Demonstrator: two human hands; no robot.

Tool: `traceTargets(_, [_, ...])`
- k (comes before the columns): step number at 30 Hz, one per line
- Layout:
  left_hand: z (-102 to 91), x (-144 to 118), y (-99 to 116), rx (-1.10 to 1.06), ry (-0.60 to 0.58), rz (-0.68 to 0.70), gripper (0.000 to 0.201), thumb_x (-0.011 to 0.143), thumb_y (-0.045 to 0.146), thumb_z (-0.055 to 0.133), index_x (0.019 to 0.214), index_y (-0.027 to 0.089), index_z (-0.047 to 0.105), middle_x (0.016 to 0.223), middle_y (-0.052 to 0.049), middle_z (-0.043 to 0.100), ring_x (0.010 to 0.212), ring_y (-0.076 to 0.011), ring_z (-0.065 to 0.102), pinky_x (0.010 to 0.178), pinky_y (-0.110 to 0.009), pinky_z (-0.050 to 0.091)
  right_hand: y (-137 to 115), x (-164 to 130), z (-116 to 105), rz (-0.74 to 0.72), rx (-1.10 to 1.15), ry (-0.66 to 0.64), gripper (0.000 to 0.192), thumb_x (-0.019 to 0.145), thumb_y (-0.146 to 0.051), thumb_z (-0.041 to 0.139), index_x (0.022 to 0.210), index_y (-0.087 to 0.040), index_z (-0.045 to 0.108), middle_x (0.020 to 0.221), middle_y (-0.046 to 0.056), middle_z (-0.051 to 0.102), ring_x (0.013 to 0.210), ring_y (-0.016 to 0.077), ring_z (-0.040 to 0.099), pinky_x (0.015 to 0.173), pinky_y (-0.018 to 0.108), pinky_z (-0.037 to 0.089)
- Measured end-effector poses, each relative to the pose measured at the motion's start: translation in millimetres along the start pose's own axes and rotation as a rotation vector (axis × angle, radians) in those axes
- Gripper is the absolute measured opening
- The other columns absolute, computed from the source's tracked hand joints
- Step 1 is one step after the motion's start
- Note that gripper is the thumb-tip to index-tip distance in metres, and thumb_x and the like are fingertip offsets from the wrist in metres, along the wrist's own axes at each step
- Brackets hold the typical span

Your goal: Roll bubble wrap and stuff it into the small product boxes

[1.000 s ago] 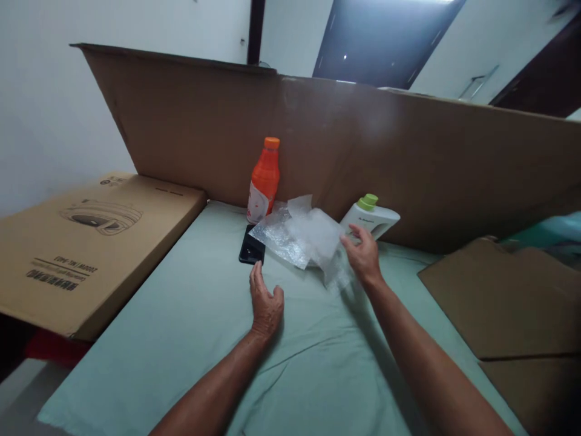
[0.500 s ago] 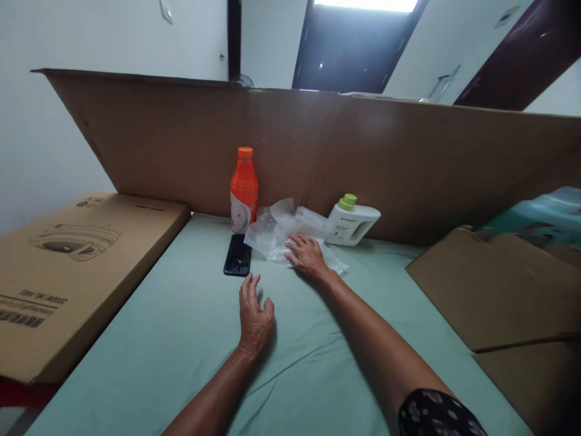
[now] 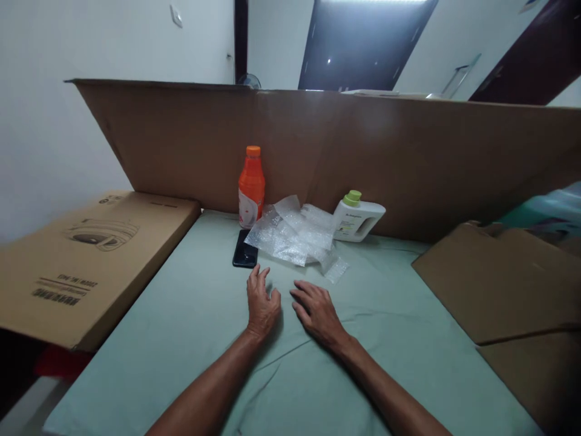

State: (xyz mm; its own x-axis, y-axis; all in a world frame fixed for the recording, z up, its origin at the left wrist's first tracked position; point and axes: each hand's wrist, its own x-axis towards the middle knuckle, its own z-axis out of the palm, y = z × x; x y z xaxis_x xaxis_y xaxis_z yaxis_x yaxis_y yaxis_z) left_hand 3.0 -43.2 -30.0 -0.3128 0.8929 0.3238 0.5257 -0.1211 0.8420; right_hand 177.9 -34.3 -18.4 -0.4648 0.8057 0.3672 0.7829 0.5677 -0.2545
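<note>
My left hand (image 3: 262,304) rests on the pale green cloth with fingers apart, holding nothing; its fingertips are just below a black smartphone (image 3: 244,254). To its right, my right hand (image 3: 318,312) lies on the cloth, fingers spread, with nothing in it. Beyond both hands is a crumpled heap of clear bubble wrap (image 3: 295,236), which neither hand touches. An orange bottle (image 3: 252,188) stands upright behind the phone. At the heap's right side is a white jug (image 3: 361,221) with a green cap and a built-in handle.
A large cardboard panel (image 3: 308,145) forms a wall behind the objects. On the left lies a flat printed carton (image 3: 104,254). Cardboard flaps (image 3: 490,278) cover the right side, with a container of green liquid (image 3: 544,212) behind them. Creases run across the green cloth (image 3: 290,387).
My right hand has come off the bubble wrap and drawn back toward me, beside my left hand. The wrap is now uncovered. The camera view has shifted slightly.
</note>
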Motion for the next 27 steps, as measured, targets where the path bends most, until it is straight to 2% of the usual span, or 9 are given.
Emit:
traceTargets(3, [-14.5, 13.1, 1.0, 0.152, -0.001, 0.003, 0.054, 0.075, 0.011, 0.056, 0.13, 0.015, 0.056, 0.152, -0.019, 0.042, 0.143, -0.0313, 0.04, 0.119, -0.048, 0.031, -0.5, -4.3, 8.8, 0.054, 0.042, 0.012, 0.029, 0.092, -0.025, 0.056, 0.116, -0.021, 0.07, 0.133, 0.014, 0.066, 0.123, 0.029, 0.059, 0.101, 0.05, 0.045])
traceTargets(7, [-30.6, 51.6, -4.2, 0.362, -0.003, -0.077, 0.063, 0.078, 0.018, 0.061, 0.139, 0.012, 0.047, 0.155, -0.026, 0.036, 0.147, -0.0392, 0.032, 0.119, -0.055, 0.025, 3.2, -1.2, 8.9, 0.049, 0.077, 0.029, 0.029, 0.091, -0.025, 0.057, 0.117, -0.021, 0.07, 0.134, 0.014, 0.065, 0.124, 0.0297, 0.058, 0.103, 0.05, 0.044])
traceTargets(10, [-29.7, 79.1, -8.7, 0.489, -0.051, -0.127, 0.068, 0.078, 0.027, 0.066, 0.141, 0.009, 0.045, 0.151, -0.03, 0.039, 0.144, -0.043, 0.036, 0.116, -0.056, 0.027, 3.8, -2.7, 7.4, 0.046, 0.101, 0.035, 0.029, 0.091, -0.024, 0.058, 0.117, -0.022, 0.07, 0.134, 0.014, 0.065, 0.125, 0.0297, 0.057, 0.103, 0.051, 0.044])
traceTargets(12, [-25.6, 89.1, -10.0, 0.557, -0.088, -0.133, 0.066, 0.08, 0.029, 0.065, 0.14, 0.01, 0.045, 0.15, -0.028, 0.043, 0.139, -0.0418, 0.042, 0.113, -0.053, 0.03, 3.3, -4.0, 7.4, 0.048, 0.114, 0.039, 0.028, 0.091, -0.024, 0.058, 0.116, -0.023, 0.07, 0.133, 0.014, 0.065, 0.125, 0.0296, 0.057, 0.103, 0.05, 0.043])
traceTargets(16, [-27.2, 91.4, -12.0, 0.663, -0.116, -0.133, 0.063, 0.083, 0.026, 0.057, 0.142, 0.011, 0.043, 0.14, -0.024, 0.052, 0.129, -0.0387, 0.05, 0.108, -0.049, 0.035, 2.5, -4.9, 8.6, 0.059, 0.133, 0.047, 0.026, 0.09, -0.022, 0.059, 0.113, -0.021, 0.07, 0.132, 0.013, 0.066, 0.125, 0.0289, 0.057, 0.104, 0.049, 0.043])
traceTargets(22, [-49.8, 96.1, -22.4, 0.725, -0.088, -0.17, 0.066, 0.082, 0.024, 0.054, 0.144, 0.007, 0.041, 0.135, -0.026, 0.055, 0.124, -0.0399, 0.051, 0.104, -0.05, 0.037, 3.2, -5.1, 10.1, 0.063, 0.147, 0.045, 0.026, 0.09, -0.021, 0.06, 0.114, -0.02, 0.07, 0.133, 0.014, 0.065, 0.126, 0.0295, 0.056, 0.104, 0.049, 0.042])
traceTargets(27, [-45.2, 108.4, -30.5, 0.715, -0.077, -0.154, 0.067, 0.082, 0.025, 0.055, 0.145, 0.011, 0.042, 0.137, -0.023, 0.056, 0.126, -0.038, 0.05, 0.107, -0.048, 0.036, 3.4, -5.2, 10.0, 0.06, 0.157, 0.05, 0.026, 0.09, -0.022, 0.058, 0.114, -0.022, 0.07, 0.132, 0.013, 0.066, 0.125, 0.0297, 0.057, 0.103, 0.05, 0.042])
